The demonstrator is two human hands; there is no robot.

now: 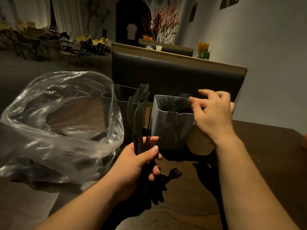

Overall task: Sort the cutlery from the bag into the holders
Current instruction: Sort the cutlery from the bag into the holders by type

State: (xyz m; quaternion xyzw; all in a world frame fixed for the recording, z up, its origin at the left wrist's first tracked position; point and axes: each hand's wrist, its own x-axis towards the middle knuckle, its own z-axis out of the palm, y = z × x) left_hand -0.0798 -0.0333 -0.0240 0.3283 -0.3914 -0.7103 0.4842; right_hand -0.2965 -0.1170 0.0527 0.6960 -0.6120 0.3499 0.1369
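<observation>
My left hand (141,161) grips a bunch of black plastic cutlery (138,120), knives and forks, held upright in front of the holders. A clear plastic bag (54,123) lies open at the left with more black cutlery inside. A white holder (166,135) stands in the middle, filled with black forks (176,102). Behind it to the left stands a darker holder (123,105) with knives in it. My right hand (214,113) hovers over the white holder's right rim, fingers spread and touching the fork heads; it is blurred.
The wooden table (257,155) carries everything. A round tan container (201,143) stands right of the white holder, partly behind my right wrist. A black padded bench back (174,75) rises behind the holders. Chairs and plants fill the dim room beyond.
</observation>
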